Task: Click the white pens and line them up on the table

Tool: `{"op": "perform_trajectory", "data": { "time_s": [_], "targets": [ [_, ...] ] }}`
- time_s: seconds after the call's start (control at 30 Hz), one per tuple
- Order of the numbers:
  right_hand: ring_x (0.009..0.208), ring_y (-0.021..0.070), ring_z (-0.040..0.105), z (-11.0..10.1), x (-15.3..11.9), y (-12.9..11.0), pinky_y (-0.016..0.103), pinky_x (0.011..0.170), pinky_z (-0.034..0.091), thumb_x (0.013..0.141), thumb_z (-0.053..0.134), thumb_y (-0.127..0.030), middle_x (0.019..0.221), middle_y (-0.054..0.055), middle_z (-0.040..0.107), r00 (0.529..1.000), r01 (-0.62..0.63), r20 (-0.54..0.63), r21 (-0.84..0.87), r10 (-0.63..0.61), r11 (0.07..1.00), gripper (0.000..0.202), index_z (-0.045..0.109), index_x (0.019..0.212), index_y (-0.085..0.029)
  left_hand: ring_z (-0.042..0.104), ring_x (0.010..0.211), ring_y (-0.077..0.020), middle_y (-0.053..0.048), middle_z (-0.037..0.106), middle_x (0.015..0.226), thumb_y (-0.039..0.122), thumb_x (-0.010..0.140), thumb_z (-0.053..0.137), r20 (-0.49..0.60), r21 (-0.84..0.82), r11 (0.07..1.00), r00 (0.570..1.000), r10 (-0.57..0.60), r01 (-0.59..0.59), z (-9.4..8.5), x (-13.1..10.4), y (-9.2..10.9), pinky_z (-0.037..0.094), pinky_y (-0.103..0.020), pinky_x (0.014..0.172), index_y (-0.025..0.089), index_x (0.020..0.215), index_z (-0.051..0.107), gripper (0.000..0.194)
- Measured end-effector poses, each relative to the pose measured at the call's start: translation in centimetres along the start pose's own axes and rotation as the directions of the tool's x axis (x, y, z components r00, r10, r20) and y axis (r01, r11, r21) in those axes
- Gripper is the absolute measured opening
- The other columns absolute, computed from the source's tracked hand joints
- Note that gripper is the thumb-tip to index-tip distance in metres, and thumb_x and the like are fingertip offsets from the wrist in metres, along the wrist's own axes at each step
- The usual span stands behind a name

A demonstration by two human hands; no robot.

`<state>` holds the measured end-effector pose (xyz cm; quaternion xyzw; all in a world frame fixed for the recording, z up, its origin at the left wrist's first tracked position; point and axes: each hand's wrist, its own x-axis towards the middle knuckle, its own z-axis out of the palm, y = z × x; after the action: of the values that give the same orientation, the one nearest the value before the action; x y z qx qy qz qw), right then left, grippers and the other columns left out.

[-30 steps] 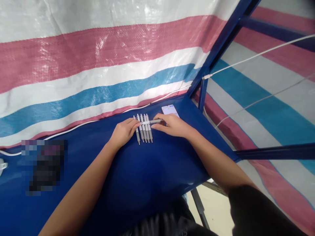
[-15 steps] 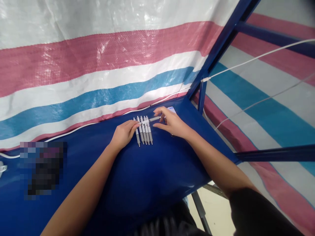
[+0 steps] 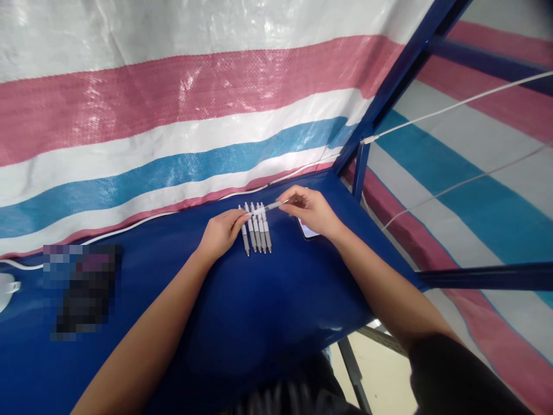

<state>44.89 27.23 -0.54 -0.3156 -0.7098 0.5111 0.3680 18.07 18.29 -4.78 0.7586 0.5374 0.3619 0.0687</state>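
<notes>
1. while the left hand (image 3: pixel 220 231), at the centre of the head view, pinches the white end of a grey-and-white pen (image 3: pixel 273 205) between thumb and fingers, the right hand (image 3: pixel 314 212), right of centre, has thumb and fingertips closed on its grey end.
2. the held pen slants slightly upward to the right, crossing in front of the upper part of a row of five similar pens (image 3: pixel 257 235); whether it touches them i cannot tell.
3. those five lie side by side, grey ends toward the bottom of the frame, on a blue tabletop (image 3: pixel 259 305).
4. just beneath the right hand, a phone (image 3: pixel 308 230) shows partly.
5. at the lower left sits a dark, pixelated object (image 3: pixel 86 294).
6. striped sheeting (image 3: pixel 194 86) fills the upper part.
</notes>
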Motion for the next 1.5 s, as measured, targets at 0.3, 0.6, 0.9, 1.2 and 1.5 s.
{"op": "perform_trajectory", "data": {
  "time_s": [0.3, 0.6, 0.9, 1.2, 1.5],
  "targets": [
    [0.081, 0.0176, 0.067, -0.1, 0.7, 0.4, 0.034, 0.074, 0.059, 0.08, 0.09, -0.056, 0.09, -0.001, 0.07, 0.949, 0.039, -0.316, 0.175, 0.019, 0.984, 0.049, 0.06, 0.107, -0.027, 0.073, 0.087, -0.0203, -0.007, 0.077, 0.093, 0.043, 0.116, 0.044, -0.019, -0.002, 1.0, 1.0, -0.004, 0.004, -0.1, 0.1, 0.2, 0.057, -0.032, 0.083, 0.019, 0.11, 0.073, 0.039],
    [0.089, 0.0199, 0.07, -0.9, 1.2, 1.1, 0.04, 0.086, 0.065, 0.081, 0.089, -0.057, 0.094, 0.002, 0.072, 0.914, 0.071, -0.406, 0.169, 0.004, 0.983, 0.042, 0.065, 0.097, -0.027, 0.075, 0.09, -0.021, -0.008, 0.078, 0.099, 0.042, 0.115, 0.045, -0.006, -0.003, 0.999, 0.999, -0.033, 0.033, -0.1, 0.0, 0.3, 0.058, -0.033, 0.083, 0.02, 0.116, 0.071, 0.034],
    [0.092, 0.0197, 0.077, 0.4, 0.3, 0.1, 0.04, 0.093, 0.063, 0.074, 0.098, -0.049, 0.102, 0.005, 0.084, 0.992, -0.024, -0.11, 0.273, 0.056, 0.962, 0.04, 0.076, 0.095, -0.023, 0.075, 0.094, -0.0216, -0.009, 0.077, 0.101, 0.038, 0.116, 0.043, 0.02, -0.007, 0.999, 0.999, 0.037, -0.037, -0.2, 0.0, 0.9, 0.058, -0.034, 0.088, 0.019, 0.117, 0.071, 0.035],
    [0.052, 0.0148, 0.056, 0.0, -0.5, -0.5, 0.032, 0.067, 0.048, 0.105, 0.053, -0.074, 0.05, -0.001, 0.056, 0.998, -0.044, -0.058, -0.337, 0.026, 0.941, 0.068, 0.054, 0.061, -0.023, 0.072, 0.091, -0.0228, -0.01, 0.077, 0.097, 0.043, 0.116, 0.046, 0.036, 0.013, 0.997, 0.997, 0.071, -0.071, -0.2, 0.2, 0.6, 0.057, -0.037, 0.087, 0.019, 0.115, 0.074, 0.037],
    [0.066, 0.0166, 0.06, -0.7, -0.2, -0.6, 0.033, 0.074, 0.048, 0.107, 0.055, -0.065, 0.07, 0.003, 0.068, 0.997, 0.043, 0.076, -0.38, -0.015, 0.924, 0.057, 0.063, 0.071, -0.021, 0.072, 0.091, -0.0224, -0.009, 0.08, 0.101, 0.044, 0.116, 0.046, 0.03, 0.032, 0.994, 0.994, 0.106, -0.107, 0.0, 0.2, 0.3, 0.051, -0.037, 0.085, 0.02, 0.114, 0.075, 0.038]
  ]
}}
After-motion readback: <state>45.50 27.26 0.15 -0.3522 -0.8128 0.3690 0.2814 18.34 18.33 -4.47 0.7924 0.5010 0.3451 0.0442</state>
